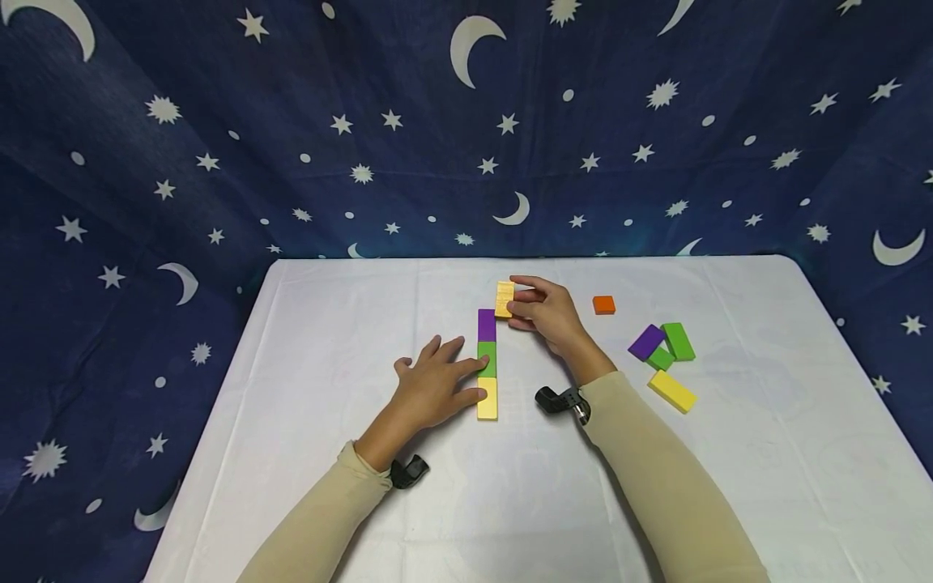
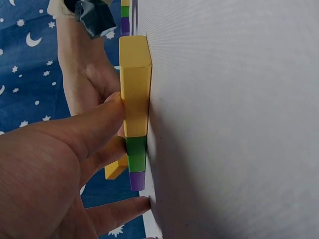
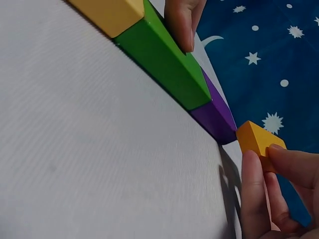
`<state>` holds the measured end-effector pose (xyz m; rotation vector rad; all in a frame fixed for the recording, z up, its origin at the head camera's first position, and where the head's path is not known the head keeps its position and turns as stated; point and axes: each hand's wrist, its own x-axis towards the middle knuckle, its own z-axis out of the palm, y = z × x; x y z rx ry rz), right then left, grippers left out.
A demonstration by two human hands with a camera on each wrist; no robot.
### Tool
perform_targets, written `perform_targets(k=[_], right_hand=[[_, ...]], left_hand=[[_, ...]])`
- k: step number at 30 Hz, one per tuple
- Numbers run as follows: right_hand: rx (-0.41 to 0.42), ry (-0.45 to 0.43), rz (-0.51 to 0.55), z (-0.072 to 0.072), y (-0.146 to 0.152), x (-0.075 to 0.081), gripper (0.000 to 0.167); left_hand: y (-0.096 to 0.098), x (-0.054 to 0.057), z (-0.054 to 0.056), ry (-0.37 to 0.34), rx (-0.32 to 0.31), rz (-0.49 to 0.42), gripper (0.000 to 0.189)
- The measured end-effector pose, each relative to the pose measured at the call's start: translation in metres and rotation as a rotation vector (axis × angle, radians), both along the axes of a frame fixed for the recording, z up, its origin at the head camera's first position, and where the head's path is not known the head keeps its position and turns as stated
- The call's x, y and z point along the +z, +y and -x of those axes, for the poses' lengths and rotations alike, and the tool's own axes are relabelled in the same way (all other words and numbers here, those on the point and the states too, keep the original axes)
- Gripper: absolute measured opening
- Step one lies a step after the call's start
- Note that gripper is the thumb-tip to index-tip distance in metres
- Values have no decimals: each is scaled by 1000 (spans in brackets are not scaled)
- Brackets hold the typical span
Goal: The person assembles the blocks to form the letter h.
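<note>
Three blocks lie end to end in a straight row: a yellow block nearest me, a green block in the middle and a purple block at the far end. My left hand lies spread at the row's left side. Its thumb touches the yellow block and its index fingertip rests on the green one. Between thumb and fingers, my right hand pinches a wooden yellow block. In the right wrist view this held block appears raised beside the purple block's far end.
Right of the right hand sits a small orange block. Farther right lie a purple block, a small green block, a longer green block and a yellow block. A star-patterned blue cloth hangs behind the white table.
</note>
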<state>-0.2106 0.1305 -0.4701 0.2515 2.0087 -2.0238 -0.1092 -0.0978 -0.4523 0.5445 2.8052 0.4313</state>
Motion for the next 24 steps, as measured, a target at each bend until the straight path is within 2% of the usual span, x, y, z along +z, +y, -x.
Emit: perform_targets(k=[12,17,24], right_hand=[[-84,3,58,11,-20,1,57],[-104,33,22,16,-26,2,55],[-79,41,-26,20,-30,2,52]], left_hand=[[0,0,1,-4,5,6,55],[0,0,0,-1,5,3,54],[-1,1,-1,10,-3,-15,53]])
